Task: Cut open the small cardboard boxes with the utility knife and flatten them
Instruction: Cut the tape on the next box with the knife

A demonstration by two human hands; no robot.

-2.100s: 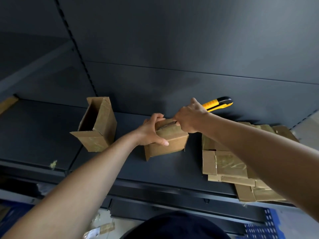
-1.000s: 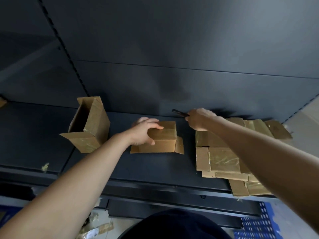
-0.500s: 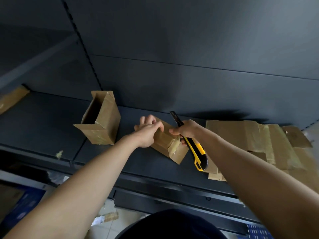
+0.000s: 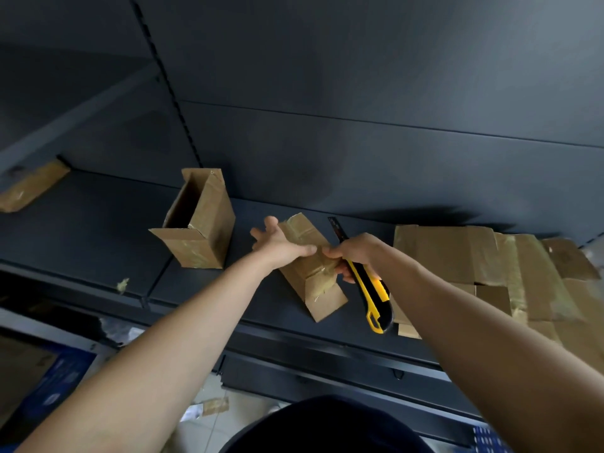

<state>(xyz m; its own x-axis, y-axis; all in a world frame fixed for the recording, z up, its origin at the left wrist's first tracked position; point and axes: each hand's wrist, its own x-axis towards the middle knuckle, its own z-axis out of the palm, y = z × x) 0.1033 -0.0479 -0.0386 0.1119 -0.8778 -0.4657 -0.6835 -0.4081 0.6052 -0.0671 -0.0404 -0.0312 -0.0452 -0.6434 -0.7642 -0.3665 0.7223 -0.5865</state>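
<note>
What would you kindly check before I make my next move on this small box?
1. Left hand grips the small box: ok.
2. Right hand holds the utility knife: ok.
3. Blade points away from both hands' fingers: ok.
4. Every taped seam cut through: cannot tell.
5. Flattened stack has room on top: ok.
6. Open box on the shelf flattened: not ok, it stands upright.

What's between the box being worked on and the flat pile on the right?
Only the right hand, gripping the utility knife, sits between the box and the flattened pile. Nothing else shows on that stretch of shelf.
</note>
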